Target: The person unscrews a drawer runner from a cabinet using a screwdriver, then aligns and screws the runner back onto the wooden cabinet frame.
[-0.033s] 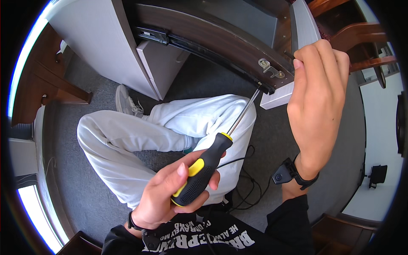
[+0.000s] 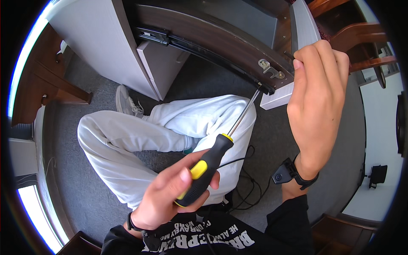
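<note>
My left hand [image 2: 170, 187] is closed round the black and yellow handle of a screwdriver [image 2: 208, 163]. The shaft slants up and to the right, and its tip meets the front end of a black drawer slide [image 2: 212, 58] on the side of a dark brown drawer [image 2: 221, 34]. Just above the tip, a metal bracket [image 2: 270, 69] is fixed to the drawer side by screws. My right hand [image 2: 318, 93] is closed at the pale drawer front [image 2: 278, 97], fingertips and thumb at its inner edge. What lies under those fingers is partly hidden.
A pale cabinet [image 2: 91, 38] stands at the left, with a pale drawer unit [image 2: 163, 63] beside it. My legs in white trousers [image 2: 123, 131] are bent on the grey floor below the slide. A black cable [image 2: 250, 187] lies near my lap; wooden chairs [image 2: 357, 36] stand at the right.
My left thumb and fingers have shifted slightly on the handle, and the handle has moved a little up and to the right. The right hand stays in place.
</note>
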{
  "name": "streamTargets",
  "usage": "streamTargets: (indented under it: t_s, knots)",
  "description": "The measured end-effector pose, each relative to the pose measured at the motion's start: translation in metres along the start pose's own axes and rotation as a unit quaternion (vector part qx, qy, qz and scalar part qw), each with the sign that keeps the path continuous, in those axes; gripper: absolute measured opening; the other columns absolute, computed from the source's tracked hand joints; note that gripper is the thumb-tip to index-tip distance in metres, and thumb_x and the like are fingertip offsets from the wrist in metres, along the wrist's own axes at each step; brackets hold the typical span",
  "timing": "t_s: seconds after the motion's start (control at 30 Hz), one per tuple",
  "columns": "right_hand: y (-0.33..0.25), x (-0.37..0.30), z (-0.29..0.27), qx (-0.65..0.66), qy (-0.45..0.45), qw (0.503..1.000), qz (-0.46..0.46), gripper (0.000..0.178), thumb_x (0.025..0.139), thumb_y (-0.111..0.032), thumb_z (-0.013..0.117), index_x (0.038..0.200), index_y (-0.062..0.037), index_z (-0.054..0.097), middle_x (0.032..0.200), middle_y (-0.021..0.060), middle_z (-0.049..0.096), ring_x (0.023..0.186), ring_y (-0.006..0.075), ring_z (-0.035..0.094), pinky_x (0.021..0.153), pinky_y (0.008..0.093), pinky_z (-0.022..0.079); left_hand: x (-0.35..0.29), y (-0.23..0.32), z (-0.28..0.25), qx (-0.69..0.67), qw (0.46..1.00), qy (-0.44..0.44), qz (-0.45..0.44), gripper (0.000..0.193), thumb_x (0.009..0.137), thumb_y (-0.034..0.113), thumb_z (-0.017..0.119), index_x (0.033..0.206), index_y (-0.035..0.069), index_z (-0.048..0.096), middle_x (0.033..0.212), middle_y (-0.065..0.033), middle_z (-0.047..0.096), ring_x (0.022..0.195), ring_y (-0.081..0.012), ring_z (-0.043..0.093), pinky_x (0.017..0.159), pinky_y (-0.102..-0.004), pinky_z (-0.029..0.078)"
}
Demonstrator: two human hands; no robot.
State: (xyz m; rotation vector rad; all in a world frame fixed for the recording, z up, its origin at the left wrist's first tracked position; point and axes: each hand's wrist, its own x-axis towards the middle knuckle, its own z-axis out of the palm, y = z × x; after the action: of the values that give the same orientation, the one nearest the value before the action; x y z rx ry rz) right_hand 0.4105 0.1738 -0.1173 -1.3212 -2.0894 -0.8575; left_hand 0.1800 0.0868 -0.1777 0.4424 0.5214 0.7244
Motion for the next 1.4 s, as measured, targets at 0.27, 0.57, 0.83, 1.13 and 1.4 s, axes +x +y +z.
streamTargets:
  t_s: [0.27, 0.57, 0.83, 1.13, 1.4]
  knots:
    - [-0.001, 0.002, -0.001, 0.003, 0.006, 1.000, 0.004, 0.007, 0.082, 0.007, 0.056, 0.087, 0.0020, 0.055, 0.087, 0.0110, 0.053, 0.085, 0.0311, 0.048, 0.076, 0.0389, 0.041, -0.009, 0.003, 0.003, 0.297, 0.953, 0.039, 0.052, 0.057, 0.095, 0.016, 0.052, 0.143, -0.004, 0.030, 0.106, -0.0112, 0.055, 0.073, -0.0107, 0.048, 0.069, -0.0224, 0.037]
    - [-0.003, 0.003, -0.002, -0.003, -0.002, 1.000, 0.007, 0.006, 0.084, 0.006, 0.055, 0.087, 0.0017, 0.054, 0.086, 0.0108, 0.053, 0.084, 0.0305, 0.048, 0.076, 0.0383, 0.040, 0.002, -0.027, 0.011, 0.654, 0.715, 0.102, 0.225, 0.069, 0.083, 0.011, 0.068, 0.141, -0.004, 0.034, 0.093, -0.0149, 0.053, 0.064, -0.0285, 0.059, 0.050, -0.0351, 0.049]
    - [-0.001, 0.000, 0.000, -0.011, 0.002, 1.000, -0.012, 0.006, 0.085, 0.006, 0.055, 0.089, 0.0020, 0.054, 0.088, 0.0104, 0.053, 0.086, 0.0300, 0.048, 0.077, 0.0384, 0.040, 0.015, -0.050, 0.009, 0.537, 0.796, 0.090, 0.262, 0.080, 0.079, 0.003, 0.072, 0.145, 0.000, 0.029, 0.099, -0.0146, 0.056, 0.068, -0.0221, 0.058, 0.063, -0.0309, 0.051]
    - [0.002, 0.000, 0.003, -0.012, 0.010, 1.000, -0.024, 0.007, 0.085, 0.006, 0.055, 0.090, 0.0017, 0.054, 0.088, 0.0101, 0.052, 0.084, 0.0298, 0.047, 0.076, 0.0384, 0.040, 0.017, -0.056, 0.006, -0.102, 0.993, -0.032, 0.048, 0.078, 0.086, -0.005, 0.057, 0.151, 0.012, 0.017, 0.090, -0.0066, 0.050, 0.056, -0.0066, 0.044, 0.052, -0.0200, 0.037]
    - [0.000, -0.002, -0.001, -0.007, -0.003, 1.000, -0.019, 0.008, 0.084, 0.007, 0.055, 0.090, 0.0015, 0.054, 0.088, 0.0105, 0.052, 0.085, 0.0304, 0.047, 0.077, 0.0383, 0.040, 0.011, -0.035, 0.008, 0.073, 0.996, 0.003, -0.053, 0.026, 0.099, 0.017, 0.052, 0.106, 0.005, 0.030, 0.085, -0.0110, 0.059, 0.045, -0.0082, 0.045, 0.043, -0.0201, 0.036]
